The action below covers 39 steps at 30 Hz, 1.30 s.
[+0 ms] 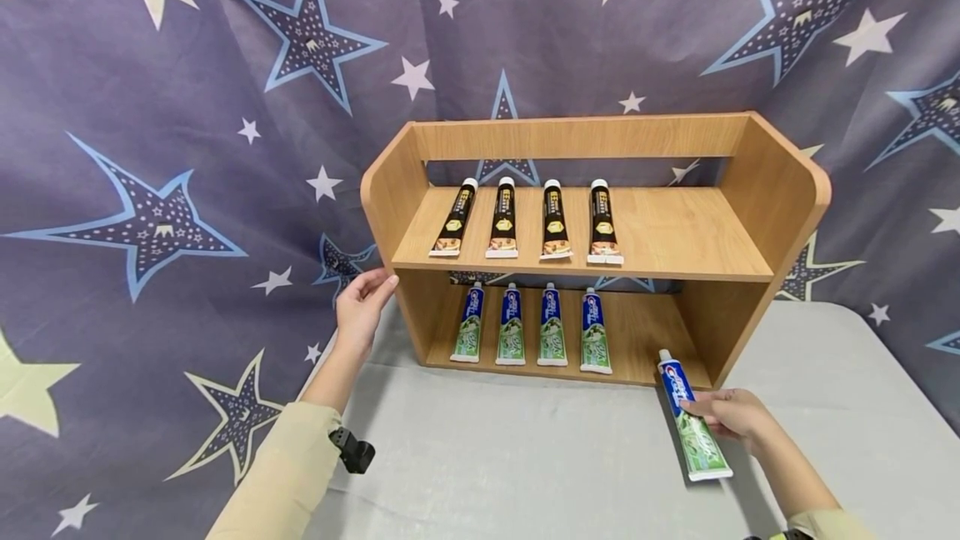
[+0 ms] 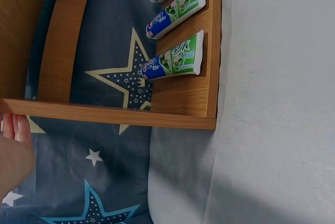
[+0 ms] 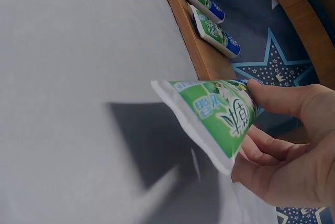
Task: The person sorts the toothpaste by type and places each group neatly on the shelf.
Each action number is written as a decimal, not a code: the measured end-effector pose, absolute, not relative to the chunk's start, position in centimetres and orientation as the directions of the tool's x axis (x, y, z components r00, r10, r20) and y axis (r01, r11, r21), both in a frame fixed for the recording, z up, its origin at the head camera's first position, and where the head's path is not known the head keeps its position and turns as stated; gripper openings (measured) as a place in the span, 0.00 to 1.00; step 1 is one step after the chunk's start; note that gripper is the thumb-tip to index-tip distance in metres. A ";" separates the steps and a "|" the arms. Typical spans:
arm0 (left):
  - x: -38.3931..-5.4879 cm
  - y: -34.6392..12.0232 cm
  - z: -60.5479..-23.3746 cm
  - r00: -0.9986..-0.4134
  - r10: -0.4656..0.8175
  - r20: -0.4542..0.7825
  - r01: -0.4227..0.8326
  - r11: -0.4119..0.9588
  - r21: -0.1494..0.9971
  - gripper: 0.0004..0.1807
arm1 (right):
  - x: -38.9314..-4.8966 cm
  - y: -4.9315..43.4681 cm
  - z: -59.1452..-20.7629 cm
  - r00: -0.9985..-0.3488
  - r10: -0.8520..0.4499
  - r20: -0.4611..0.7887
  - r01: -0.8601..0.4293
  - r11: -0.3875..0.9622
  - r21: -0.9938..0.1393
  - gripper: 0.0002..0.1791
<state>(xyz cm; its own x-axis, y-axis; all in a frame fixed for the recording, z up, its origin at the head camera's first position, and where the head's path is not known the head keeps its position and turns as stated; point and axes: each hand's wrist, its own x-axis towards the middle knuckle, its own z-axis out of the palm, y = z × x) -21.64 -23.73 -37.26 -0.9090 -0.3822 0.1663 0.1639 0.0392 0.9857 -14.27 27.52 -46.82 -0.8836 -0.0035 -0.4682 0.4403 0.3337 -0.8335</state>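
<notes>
My right hand (image 1: 731, 413) pinches a blue and green toothpaste tube (image 1: 693, 432) between thumb and fingers, at the front right corner of a wooden two-tier shelf (image 1: 577, 137). The tube's cap points toward the lower tier, its flat white end toward me. In the right wrist view, its shadow falls on the table below. My left hand (image 1: 363, 307) touches the shelf's left side panel (image 1: 397, 190), and in the left wrist view its fingers (image 2: 22, 130) lie against the outer face. Several matching blue and green tubes (image 1: 551, 327) lie in a row on the lower tier.
Several black toothpaste tubes (image 1: 504, 219) with white caps lie in a row on the upper tier. The shelf stands on a table with a light grey cover (image 1: 510, 457). Behind it hangs a dark star-patterned cloth (image 1: 247, 15).
</notes>
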 end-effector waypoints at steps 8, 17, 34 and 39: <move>-21.6 -23.6 -37.3 -0.903 -0.394 0.173 0.168 0.048 0.985 0.15 | -15.6 26.5 -46.8 -0.892 0.041 -0.450 0.433 0.364 -0.825 0.33; -21.5 -23.5 -37.3 -0.900 -0.391 0.192 0.195 0.033 0.980 0.14 | -17.4 25.0 -46.5 -0.890 0.063 -0.452 0.441 0.366 -0.819 0.37; -21.4 -23.6 -37.1 -0.900 -0.392 0.191 0.190 0.042 0.981 0.14 | -22.3 23.2 -47.2 -0.853 0.212 -0.477 0.522 0.317 -0.792 0.44; -21.5 -23.5 -37.1 -0.898 -0.395 0.194 0.193 0.042 0.980 0.13 | -23.8 22.7 -47.9 -0.859 0.271 -0.434 0.507 0.333 -0.795 0.48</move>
<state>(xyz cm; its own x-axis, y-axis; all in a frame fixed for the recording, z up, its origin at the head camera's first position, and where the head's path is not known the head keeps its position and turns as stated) -21.55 -23.55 -37.12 -0.8980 -0.3949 0.1939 0.1932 0.0419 0.9803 -23.78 22.65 -47.86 -0.8593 0.2710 -0.4338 0.5065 0.3335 -0.7951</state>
